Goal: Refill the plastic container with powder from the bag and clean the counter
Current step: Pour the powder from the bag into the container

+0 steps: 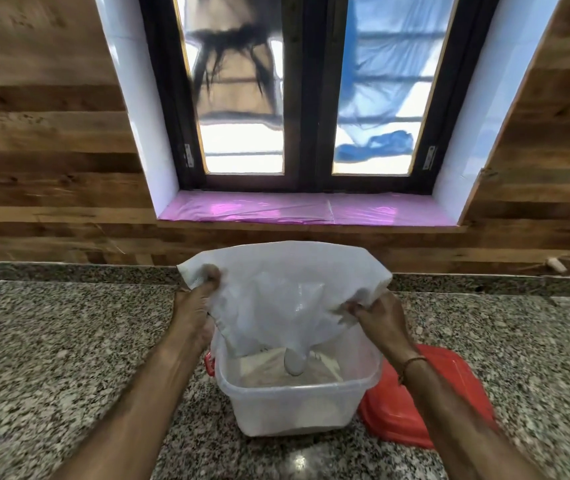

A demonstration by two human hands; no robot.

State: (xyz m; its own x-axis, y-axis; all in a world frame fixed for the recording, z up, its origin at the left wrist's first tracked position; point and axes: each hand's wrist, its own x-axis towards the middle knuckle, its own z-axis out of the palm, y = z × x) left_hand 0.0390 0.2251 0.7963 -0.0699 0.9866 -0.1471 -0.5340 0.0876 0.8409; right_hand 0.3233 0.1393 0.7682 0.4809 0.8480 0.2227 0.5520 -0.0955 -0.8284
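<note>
- Powder (290,374) — pale, heaped in the bottom of the one plastic container (297,407), with a thin stream of it falling from the lowest corner of the bag (283,292).
- One container, clear and lidless, stands on the granite counter (51,341) near its front edge, about midway along.
- One bag, white and translucent, is held up over the container, tilted so its low corner hangs inside the rim.
- One red lid (418,403) lies flat on the counter, just beside the container on its right side (partly hidden by the forearm).
- Two hands, both on the bag. Left hand (197,306): fingers curled tight, pinching the bag's upper left corner.
- Right hand (377,317): fingers closed around the bag's right edge — a thread bracelet (411,365) sits on that wrist.
- One window (306,95) with two panes is behind the counter's back edge, above a pink-covered sill (308,211).
</note>
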